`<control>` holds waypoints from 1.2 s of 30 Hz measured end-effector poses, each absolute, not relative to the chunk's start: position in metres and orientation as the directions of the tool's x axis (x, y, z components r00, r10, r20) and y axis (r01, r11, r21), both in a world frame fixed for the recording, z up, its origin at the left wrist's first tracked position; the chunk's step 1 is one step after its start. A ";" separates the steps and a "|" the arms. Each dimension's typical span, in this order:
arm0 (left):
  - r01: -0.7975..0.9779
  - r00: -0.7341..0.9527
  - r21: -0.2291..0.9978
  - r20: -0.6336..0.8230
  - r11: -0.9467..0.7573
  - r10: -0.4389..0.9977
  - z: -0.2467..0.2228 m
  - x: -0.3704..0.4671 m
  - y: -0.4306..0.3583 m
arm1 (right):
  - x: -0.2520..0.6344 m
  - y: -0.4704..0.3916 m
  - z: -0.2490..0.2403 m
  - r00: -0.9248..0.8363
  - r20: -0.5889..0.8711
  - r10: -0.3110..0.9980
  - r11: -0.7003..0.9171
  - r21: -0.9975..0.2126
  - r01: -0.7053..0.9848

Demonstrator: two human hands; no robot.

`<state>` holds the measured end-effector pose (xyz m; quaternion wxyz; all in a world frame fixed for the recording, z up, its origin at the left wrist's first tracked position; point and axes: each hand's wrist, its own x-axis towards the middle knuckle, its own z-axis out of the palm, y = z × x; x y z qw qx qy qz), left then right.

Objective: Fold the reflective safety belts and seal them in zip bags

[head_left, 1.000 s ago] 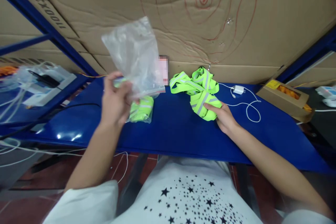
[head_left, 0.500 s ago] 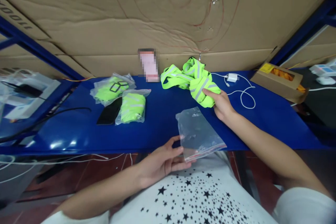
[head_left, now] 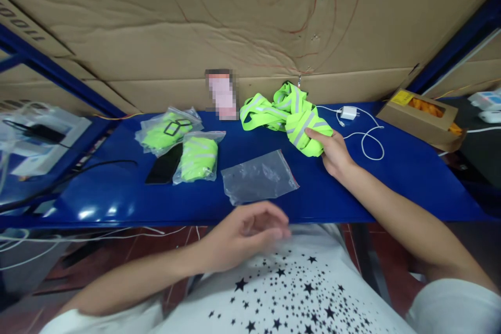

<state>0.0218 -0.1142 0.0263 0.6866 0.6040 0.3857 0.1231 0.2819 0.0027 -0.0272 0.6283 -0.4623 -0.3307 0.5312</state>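
My right hand [head_left: 335, 152] grips the near end of a bundle of neon yellow-green reflective straps [head_left: 299, 115] with grey stripes, its thumb on top. The looser loops of the bundle rest on the blue table at the back. A clear zip-lock bag [head_left: 260, 177] lies flat in front of me, its red-lined edge to the right. Just this side of the bag, at the table's front edge, my left hand [head_left: 250, 235] is empty, fingers loosely curved and apart from the thumb, slightly blurred.
Two filled bags, one farther back [head_left: 168, 130] and one nearer [head_left: 199, 157], lie left beside a black phone [head_left: 163, 166]. A blurred-out phone-like object [head_left: 223, 95] leans on the cardboard wall [head_left: 164, 52]. A white charger [head_left: 348, 113] with cable and a cardboard box [head_left: 418, 117] sit right.
My left hand has let go of the clear bag, which now lies farther left and back on the table, turned round. The right hand keeps its hold on the straps.
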 end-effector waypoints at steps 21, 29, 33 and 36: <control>0.653 0.558 0.282 0.447 -0.702 0.699 -0.031 0.044 0.012 | 0.299 -0.002 -0.009 -0.127 0.053 0.990 0.077 -0.978 0.192; 0.563 0.604 0.466 0.331 -0.683 0.725 -0.033 0.050 0.000 | 0.298 -0.006 0.001 -0.331 0.070 0.941 0.228 -0.853 0.468; 0.457 0.573 0.643 0.316 -0.615 0.756 -0.031 0.052 0.000 | 0.302 -0.007 0.007 -0.378 0.080 0.922 0.270 -0.832 0.485; 0.451 0.600 0.646 0.291 -0.616 0.745 -0.030 0.054 -0.002 | 0.301 -0.008 0.006 -0.424 0.063 0.903 0.289 -0.820 0.494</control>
